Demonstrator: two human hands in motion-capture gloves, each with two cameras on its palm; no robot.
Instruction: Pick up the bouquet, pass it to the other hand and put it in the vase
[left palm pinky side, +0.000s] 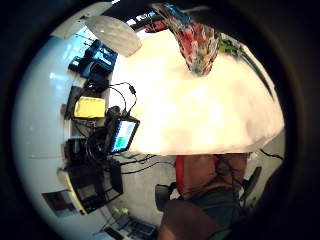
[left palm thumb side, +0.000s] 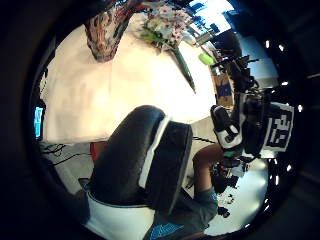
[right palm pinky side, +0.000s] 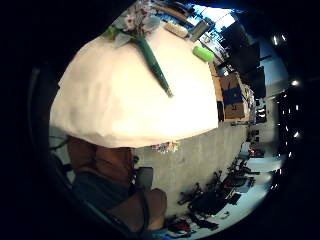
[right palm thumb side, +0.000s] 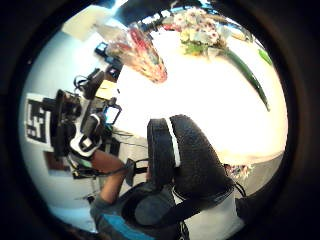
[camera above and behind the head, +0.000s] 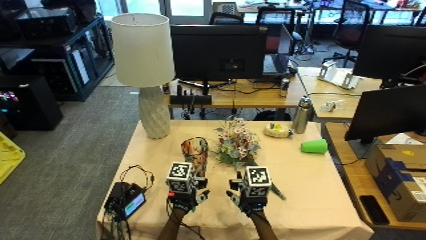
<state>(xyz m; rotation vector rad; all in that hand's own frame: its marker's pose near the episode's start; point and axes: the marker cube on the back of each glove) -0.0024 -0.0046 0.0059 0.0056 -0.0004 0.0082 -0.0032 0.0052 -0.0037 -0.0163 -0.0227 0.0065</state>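
A table (camera above and behind the head: 313, 172) with a tan cloth is being seen from above. The bouquet (camera above and behind the head: 234, 145) is lying on the table near its middle, with its flowers toward the far edge and its green stem (right palm pinky side: 155, 65) pointing toward the near edge. The vase (camera above and behind the head: 194, 152), with many colours on it, is standing upright just to the left of the flowers. Whether the two are touching cannot be told.

Both gloved hands are being held above the near part of the table. The left hand (camera above and behind the head: 184, 196) is being held in front of the vase, with its fingers spread apart and nothing in it. The right hand (camera above and behind the head: 249, 198) is being held over the end of the stem, also with fingers spread apart and nothing in it.

A lamp (camera above and behind the head: 146, 70) is standing at the far left corner. A green cup (camera above and behind the head: 314, 146) is lying near the right edge. A small screen (camera above and behind the head: 130, 202) with cables is sitting at the near left edge. Bare cloth is showing between the hands and along the near edge.
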